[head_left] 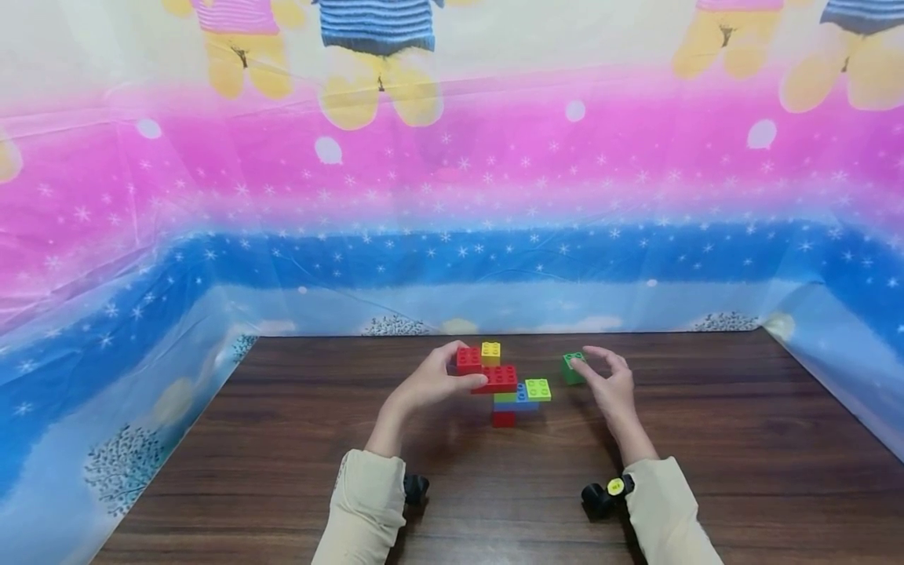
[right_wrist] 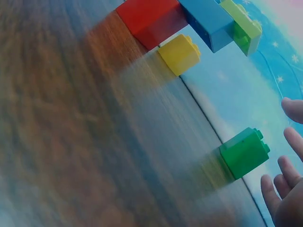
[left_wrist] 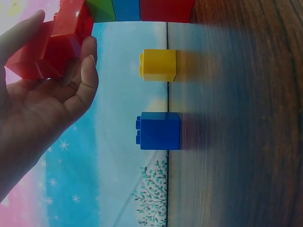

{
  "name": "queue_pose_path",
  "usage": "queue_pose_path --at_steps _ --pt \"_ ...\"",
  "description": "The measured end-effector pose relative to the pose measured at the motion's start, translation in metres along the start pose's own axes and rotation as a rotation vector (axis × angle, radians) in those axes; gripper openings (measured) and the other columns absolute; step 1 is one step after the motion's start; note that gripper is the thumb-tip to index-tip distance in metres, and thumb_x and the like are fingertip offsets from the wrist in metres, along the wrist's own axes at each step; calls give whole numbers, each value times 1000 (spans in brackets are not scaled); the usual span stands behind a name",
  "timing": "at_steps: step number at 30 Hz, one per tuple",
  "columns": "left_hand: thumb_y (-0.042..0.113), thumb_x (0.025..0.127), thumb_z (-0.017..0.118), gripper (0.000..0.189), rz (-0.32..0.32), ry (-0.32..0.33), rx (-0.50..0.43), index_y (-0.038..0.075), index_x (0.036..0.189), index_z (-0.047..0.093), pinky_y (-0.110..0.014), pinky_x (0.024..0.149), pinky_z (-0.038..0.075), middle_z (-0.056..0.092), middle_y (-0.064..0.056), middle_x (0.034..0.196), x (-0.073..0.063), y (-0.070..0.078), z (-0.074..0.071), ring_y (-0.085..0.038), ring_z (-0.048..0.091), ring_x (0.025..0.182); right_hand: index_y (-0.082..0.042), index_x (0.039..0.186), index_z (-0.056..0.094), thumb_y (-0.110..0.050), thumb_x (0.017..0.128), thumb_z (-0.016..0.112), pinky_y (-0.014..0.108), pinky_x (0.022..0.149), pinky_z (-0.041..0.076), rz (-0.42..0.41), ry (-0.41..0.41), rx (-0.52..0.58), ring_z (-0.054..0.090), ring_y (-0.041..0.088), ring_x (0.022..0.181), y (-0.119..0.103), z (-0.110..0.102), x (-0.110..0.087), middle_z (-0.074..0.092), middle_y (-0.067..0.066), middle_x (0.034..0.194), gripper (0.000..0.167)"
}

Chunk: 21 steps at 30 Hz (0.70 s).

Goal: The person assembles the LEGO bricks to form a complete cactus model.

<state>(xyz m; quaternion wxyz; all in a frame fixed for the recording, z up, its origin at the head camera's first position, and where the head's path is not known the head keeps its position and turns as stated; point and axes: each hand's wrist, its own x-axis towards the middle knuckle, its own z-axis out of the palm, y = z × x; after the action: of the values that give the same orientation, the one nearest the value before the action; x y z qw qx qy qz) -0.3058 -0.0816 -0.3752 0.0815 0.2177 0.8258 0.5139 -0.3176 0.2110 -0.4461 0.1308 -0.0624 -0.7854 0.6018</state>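
A stack of toy building bricks point(head_left: 516, 406) stands on the table, with a red brick point(right_wrist: 154, 21) at the bottom, blue and light-green ones above it, and red ones at the upper left. My left hand point(head_left: 431, 380) grips the red bricks point(left_wrist: 61, 38) at that upper end, thumb on the near side and fingers behind. To the right of the stack, a dark green brick point(right_wrist: 245, 153) stands on the table. Just above it is my right hand point(head_left: 613, 388), fingers spread and, in the right wrist view, apart from the brick.
Behind the stack stands a yellow brick point(left_wrist: 160, 65) on the table. A blue brick point(left_wrist: 160, 131) stands beside it, hidden by the left hand in the head view. A printed cloth point(head_left: 452, 259) hangs along the far edge of the wooden table point(head_left: 282, 471).
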Motion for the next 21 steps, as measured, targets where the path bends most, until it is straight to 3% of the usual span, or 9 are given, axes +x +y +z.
queue_pose_path --at_steps 4,10,16,21 --pt "21 89 70 35 1 -1 -1 7 116 54 -36 89 53 64 -11 110 0 0 0 -20 59 102 -7 147 39 -28 95 62 57 118 23 49 -65 -23 17 37 150 4 -3 1 26 19 159 61" --pt "20 89 69 35 7 -11 -10 7 117 53 -37 90 53 64 -11 111 1 -2 0 -20 60 103 -9 155 21 -29 96 60 54 117 28 102 -137 -61 22 37 148 8 -6 1 26 19 159 73" --pt "23 88 71 38 -2 -14 -13 7 118 53 -38 91 54 64 -11 113 0 -1 1 -21 59 104 -11 156 20 -31 96 60 53 117 29 84 -188 -120 24 40 147 13 -5 3 23 21 160 75" --pt "25 86 72 40 -23 0 -8 9 118 53 -40 93 53 63 -10 114 -1 2 0 -22 59 108 -11 155 24 -28 97 59 55 114 34 45 -180 -182 30 42 143 17 0 6 27 24 157 70"
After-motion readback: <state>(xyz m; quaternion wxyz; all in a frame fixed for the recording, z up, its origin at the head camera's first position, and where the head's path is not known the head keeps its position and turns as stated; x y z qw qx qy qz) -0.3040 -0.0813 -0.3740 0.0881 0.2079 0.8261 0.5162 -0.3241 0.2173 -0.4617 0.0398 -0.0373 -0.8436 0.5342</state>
